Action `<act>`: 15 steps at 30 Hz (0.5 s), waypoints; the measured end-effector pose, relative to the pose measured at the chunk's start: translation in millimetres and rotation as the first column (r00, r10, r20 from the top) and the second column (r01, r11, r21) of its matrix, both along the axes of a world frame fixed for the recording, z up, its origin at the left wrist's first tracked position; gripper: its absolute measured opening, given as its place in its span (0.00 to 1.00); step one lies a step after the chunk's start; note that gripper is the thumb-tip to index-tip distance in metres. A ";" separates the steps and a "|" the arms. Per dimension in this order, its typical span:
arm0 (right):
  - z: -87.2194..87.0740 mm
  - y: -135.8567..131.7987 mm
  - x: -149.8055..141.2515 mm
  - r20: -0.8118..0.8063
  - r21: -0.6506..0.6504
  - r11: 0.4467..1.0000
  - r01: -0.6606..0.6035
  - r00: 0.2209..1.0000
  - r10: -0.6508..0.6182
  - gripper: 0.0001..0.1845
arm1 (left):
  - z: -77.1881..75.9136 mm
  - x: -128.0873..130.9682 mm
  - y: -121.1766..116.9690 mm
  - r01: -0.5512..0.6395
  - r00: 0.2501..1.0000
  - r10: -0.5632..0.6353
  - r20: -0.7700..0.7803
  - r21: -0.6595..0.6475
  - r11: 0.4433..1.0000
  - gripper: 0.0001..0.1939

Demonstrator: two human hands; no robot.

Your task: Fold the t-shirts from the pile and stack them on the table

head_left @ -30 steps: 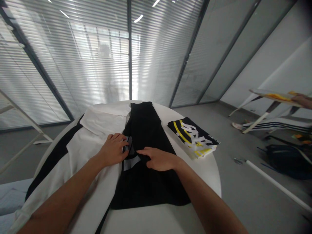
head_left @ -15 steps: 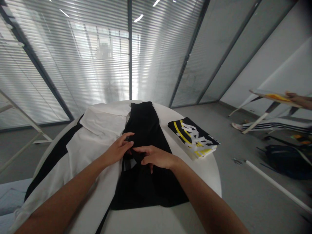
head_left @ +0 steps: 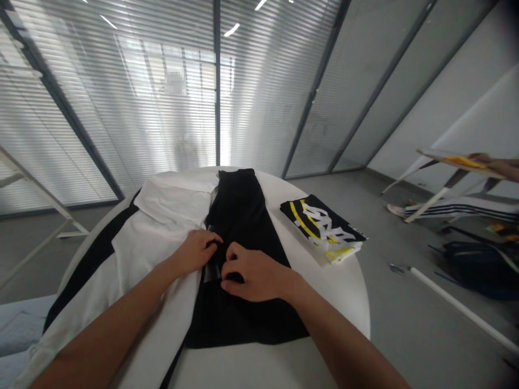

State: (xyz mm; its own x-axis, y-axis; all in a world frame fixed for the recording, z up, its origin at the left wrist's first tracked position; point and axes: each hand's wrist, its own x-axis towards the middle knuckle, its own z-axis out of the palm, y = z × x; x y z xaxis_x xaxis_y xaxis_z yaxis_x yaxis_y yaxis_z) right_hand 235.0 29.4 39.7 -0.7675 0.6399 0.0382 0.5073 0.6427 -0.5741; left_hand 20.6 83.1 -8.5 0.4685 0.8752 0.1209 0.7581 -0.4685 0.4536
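A black garment (head_left: 247,216) lies spread lengthwise on the round white table (head_left: 251,364), beside and partly against a white garment (head_left: 162,210); whether the two are joined I cannot tell. Near its left edge, my left hand (head_left: 197,249) pinches the black cloth with thumb and fingertips, its wrist over the white fabric. Just to the right, my right hand (head_left: 255,274) is curled, thumb and fingers closed on the same cloth. A small shiny grey patch (head_left: 211,271) shows between the hands. The fingertips are partly lost against the black.
A folded black, white and yellow printed garment (head_left: 324,229) sits at the table's right edge. More black fabric (head_left: 87,265) shows under the white garment. To the right are a white pole (head_left: 462,308), a dark bag (head_left: 478,265) and another person's hand (head_left: 490,161) at another table.
My fingers, stretched out and apart before, have closed on the black cloth. My right hand has moved slightly down and curled. The grey patch now shows more upright between the hands.
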 end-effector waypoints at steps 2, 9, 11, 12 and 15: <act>-1.6 -4.7 -2.1 0.062 0.060 0.997 -0.048 0.997 0.044 0.15 | -3.9 -0.2 -0.2 0.005 0.998 -0.002 -0.056 0.061 0.998 0.17; -15.5 -4.4 -13.9 -0.075 -0.150 0.954 -0.259 0.965 0.250 0.10 | -8.1 0.0 -1.8 -0.024 0.997 0.036 -0.072 0.159 0.987 0.22; -16.2 -2.4 -16.8 -0.185 -0.217 0.928 -0.303 0.946 0.265 0.09 | -7.4 0.1 -0.2 -0.050 0.997 0.057 -0.044 0.142 0.989 0.21; -15.4 -1.3 -17.4 -0.231 -0.251 0.915 -0.316 0.938 0.260 0.09 | -7.0 0.1 0.8 -0.064 0.997 0.068 -0.028 0.125 0.990 0.21; -9.7 2.2 -15.2 -0.340 -0.333 0.878 -0.344 0.912 0.228 0.08 | -6.6 0.0 3.3 -0.099 0.995 0.098 0.019 0.081 0.992 0.20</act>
State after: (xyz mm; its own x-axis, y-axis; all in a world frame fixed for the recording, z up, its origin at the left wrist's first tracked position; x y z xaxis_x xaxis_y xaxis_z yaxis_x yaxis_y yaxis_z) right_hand 219.8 31.5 30.0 -0.9116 0.4030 0.0816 0.1141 0.4387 -0.8914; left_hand 20.6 86.4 -15.1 0.3778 0.9039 0.2005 0.7957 -0.4277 0.4288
